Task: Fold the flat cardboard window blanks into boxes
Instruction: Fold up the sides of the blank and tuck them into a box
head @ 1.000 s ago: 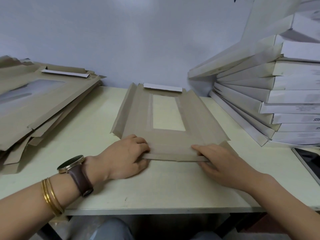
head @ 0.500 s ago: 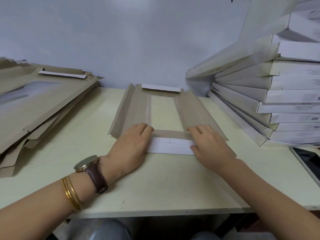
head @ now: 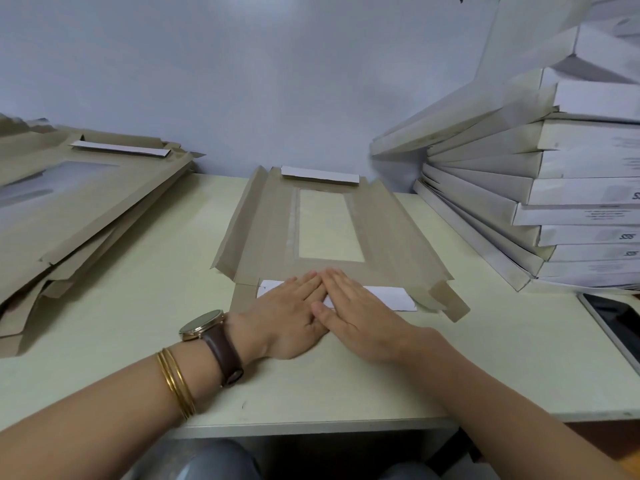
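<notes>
A brown cardboard window blank point(head: 384, 233) lies flat in the middle of the pale table point(head: 145, 299), its clear window in the centre and its two long side flaps creased upward. Its near flap point(head: 388, 296), white side up, is folded over onto the blank. My left hand point(head: 287, 313) and my right hand point(head: 356, 317) lie side by side with straight fingers, pressing down on the middle of that folded flap. A small white flap point(head: 318, 174) stands at the far end.
A heap of unfolded brown blanks point(head: 79, 209) fills the left of the table. A tall stack of folded white boxes point(head: 554, 188) stands at the right. A dark tablet point(head: 620, 323) lies at the right edge.
The near flap was folded over onto the blank, white side up. Both hands then slid from the flap's ends toward its middle and now press there side by side.
</notes>
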`<state>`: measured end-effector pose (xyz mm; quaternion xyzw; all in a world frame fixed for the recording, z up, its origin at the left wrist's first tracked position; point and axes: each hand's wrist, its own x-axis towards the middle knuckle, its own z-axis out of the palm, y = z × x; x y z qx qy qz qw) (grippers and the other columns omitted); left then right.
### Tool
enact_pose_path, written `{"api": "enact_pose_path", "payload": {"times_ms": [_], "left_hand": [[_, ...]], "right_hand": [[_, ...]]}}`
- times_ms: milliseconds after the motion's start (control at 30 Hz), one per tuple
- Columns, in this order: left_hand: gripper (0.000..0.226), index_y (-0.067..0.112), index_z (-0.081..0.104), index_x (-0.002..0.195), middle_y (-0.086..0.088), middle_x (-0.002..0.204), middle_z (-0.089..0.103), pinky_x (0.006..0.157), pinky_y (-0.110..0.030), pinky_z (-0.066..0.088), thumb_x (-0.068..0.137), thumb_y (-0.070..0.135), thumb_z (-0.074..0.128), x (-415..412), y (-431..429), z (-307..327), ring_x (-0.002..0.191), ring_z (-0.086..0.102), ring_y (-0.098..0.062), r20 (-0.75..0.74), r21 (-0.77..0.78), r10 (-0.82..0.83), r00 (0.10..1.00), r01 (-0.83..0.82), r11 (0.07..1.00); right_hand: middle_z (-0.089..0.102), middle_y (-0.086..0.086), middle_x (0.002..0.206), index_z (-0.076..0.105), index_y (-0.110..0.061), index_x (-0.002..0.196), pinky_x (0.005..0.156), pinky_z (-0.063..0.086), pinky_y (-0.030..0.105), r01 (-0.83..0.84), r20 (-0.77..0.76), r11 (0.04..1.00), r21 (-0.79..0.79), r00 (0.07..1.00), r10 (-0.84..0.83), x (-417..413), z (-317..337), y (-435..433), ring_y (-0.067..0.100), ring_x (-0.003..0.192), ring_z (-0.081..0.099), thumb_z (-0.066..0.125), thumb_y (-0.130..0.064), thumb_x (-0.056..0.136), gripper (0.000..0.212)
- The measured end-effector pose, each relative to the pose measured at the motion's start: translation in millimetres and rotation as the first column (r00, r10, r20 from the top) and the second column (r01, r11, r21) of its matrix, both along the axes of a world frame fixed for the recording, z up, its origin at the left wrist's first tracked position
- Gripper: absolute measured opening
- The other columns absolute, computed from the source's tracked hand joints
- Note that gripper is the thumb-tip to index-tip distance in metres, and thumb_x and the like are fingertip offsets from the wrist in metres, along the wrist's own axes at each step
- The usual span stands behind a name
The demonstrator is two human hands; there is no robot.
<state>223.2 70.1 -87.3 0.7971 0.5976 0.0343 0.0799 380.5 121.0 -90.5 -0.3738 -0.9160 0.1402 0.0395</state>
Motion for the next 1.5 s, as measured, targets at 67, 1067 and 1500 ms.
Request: {"api": "enact_pose_path", "payload": {"times_ms": [67,1067,1500], "left_hand": [[0.067,0.017,-0.013,0.152,0.002,0.161,-0.015,0.120,-0.029,-0.006,0.102,0.047,0.018,0,0,1,0.147,-0.014,-0.010,-0.012,-0.037,0.020,1.000,-0.020,0.999],[0.053,0.010,0.045,0.135,-0.005,0.145,0.035,0.114,-0.028,0.019,0.099,0.047,0.030,-34,-20,10,0.136,0.026,-0.019,-0.036,0.256,0.163,0.986,-0.149,0.955],[0.029,0.015,0.059,0.107,-0.001,0.102,0.056,0.082,-0.038,0.045,0.101,0.029,0.034,-32,-11,28,0.098,0.051,-0.021,-0.002,0.259,0.113,0.994,-0.109,0.960]], "right_hand": [[-0.007,0.000,0.163,-0.004,-0.009,0.154,0.118,-0.007,0.022,0.009,0.043,1.000,-0.011,0.999,-0.009,4,1,2,0.007,0.147,-0.011,0.017,-0.058,0.098,0.077],[0.049,-0.002,0.130,0.050,-0.014,0.127,0.095,0.039,0.028,-0.007,0.128,0.942,0.337,0.991,-0.038,59,27,-1,0.016,0.122,0.043,0.037,-0.033,0.101,0.034],[0.062,-0.004,0.104,0.060,-0.021,0.113,0.083,0.044,0.036,-0.054,0.164,0.969,0.239,0.986,0.014,69,45,32,0.017,0.094,0.055,0.037,-0.019,0.100,0.027]]}}
